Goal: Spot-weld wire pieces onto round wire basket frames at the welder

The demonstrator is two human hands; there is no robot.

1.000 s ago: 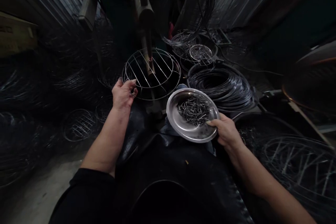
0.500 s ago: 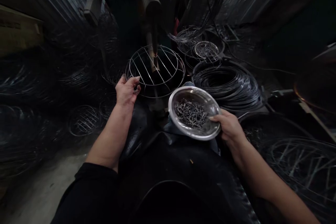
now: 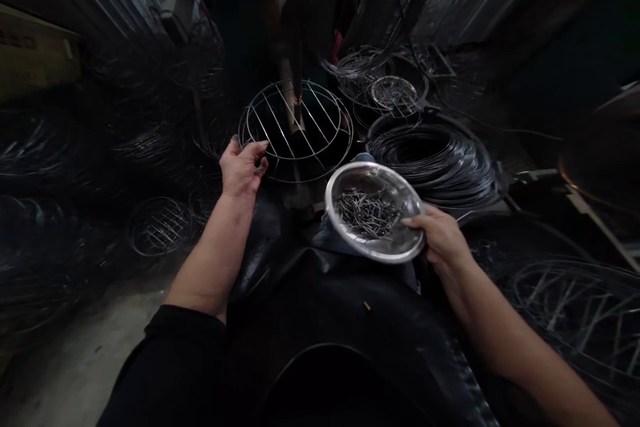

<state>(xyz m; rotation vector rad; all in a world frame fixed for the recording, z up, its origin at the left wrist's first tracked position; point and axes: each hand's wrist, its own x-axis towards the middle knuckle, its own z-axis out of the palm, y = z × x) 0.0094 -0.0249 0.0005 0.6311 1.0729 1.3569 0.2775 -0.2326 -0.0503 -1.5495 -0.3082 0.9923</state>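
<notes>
My left hand (image 3: 243, 165) is closed on the near left edge of a round wire rack (image 3: 310, 159). The rack has two rings joined by parallel cross wires, and it sits around the rod-like electrode (image 3: 297, 90) of a machine. In my right hand (image 3: 440, 233) is a shallow metal bowl (image 3: 334, 213), gripped by its right rim with the thumb inside. The bowl tilts over my lap and holds a heap of short cut wire pieces (image 3: 367, 212). A small brownish bit (image 3: 367, 305) lies on the black apron (image 3: 320, 320).
A large coil of dark wire (image 3: 440, 163) lies right of the rack. Behind it, another metal bowl (image 3: 395, 92) stands among wire rings. More wire racks (image 3: 160, 227) lie at the left, and wire pieces (image 3: 575, 307) fill the lower right. A box (image 3: 37, 53) stands far left.
The bowl in my right hand has shifted slightly to the right. My left hand stays at the rack's edge, and the rack is nearly unmoved.
</notes>
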